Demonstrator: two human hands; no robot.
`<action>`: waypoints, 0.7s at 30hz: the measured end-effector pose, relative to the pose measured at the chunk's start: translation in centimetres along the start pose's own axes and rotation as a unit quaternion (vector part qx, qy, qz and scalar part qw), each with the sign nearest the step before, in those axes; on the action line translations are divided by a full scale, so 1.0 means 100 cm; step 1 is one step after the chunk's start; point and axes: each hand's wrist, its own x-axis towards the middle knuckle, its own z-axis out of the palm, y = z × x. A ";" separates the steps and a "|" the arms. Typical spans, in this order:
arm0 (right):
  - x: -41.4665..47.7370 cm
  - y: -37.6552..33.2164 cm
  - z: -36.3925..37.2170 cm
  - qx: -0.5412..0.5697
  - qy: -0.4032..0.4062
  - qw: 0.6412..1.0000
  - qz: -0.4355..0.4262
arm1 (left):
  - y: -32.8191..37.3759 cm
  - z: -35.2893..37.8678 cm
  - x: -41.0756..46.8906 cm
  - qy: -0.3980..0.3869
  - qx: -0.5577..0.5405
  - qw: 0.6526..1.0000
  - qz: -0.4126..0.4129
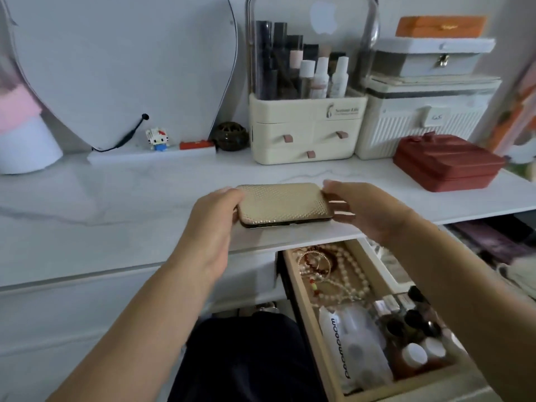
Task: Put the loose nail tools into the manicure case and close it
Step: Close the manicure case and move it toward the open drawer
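Fingers (229, 195) of left hand (208, 227) and right hand (369, 211) grip both ends of closed manicure case (282, 204).

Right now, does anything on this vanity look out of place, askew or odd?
Only the drawer under the tabletop: it stands pulled out, with bead necklaces heaped in a tangle inside. The manicure case is shut, held at its ends by the left hand and right hand. No loose nail tools show.

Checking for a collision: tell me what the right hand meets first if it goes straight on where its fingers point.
The manicure case: the right hand points left at its right end, fingertips at or almost on that edge; contact is unclear.
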 end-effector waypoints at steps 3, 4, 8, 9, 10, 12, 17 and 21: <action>-0.043 0.014 -0.058 0.065 0.087 0.994 -0.003 | -0.005 0.052 -0.022 -0.107 -0.015 0.993 -0.037; -0.057 0.017 -0.073 0.079 0.111 0.991 0.000 | -0.010 0.069 -0.028 -0.138 -0.030 0.988 -0.066; -0.091 0.047 -0.129 0.074 0.189 0.979 0.035 | -0.031 0.131 -0.043 -0.202 -0.060 0.966 -0.152; -0.095 0.055 -0.138 0.072 0.193 0.977 0.048 | -0.031 0.144 -0.047 -0.207 -0.056 0.964 -0.155; -0.098 0.062 -0.145 0.076 0.192 0.976 0.061 | -0.033 0.155 -0.050 -0.212 -0.048 0.964 -0.150; -0.099 0.072 -0.156 0.083 0.194 0.974 0.078 | -0.036 0.173 -0.054 -0.212 -0.042 0.965 -0.149; -0.090 0.088 -0.173 0.073 0.223 0.969 0.083 | -0.045 0.196 -0.056 -0.223 -0.029 0.959 -0.172; -0.076 0.095 -0.177 0.054 0.213 0.971 0.091 | -0.061 0.200 -0.051 -0.230 -0.049 0.952 -0.197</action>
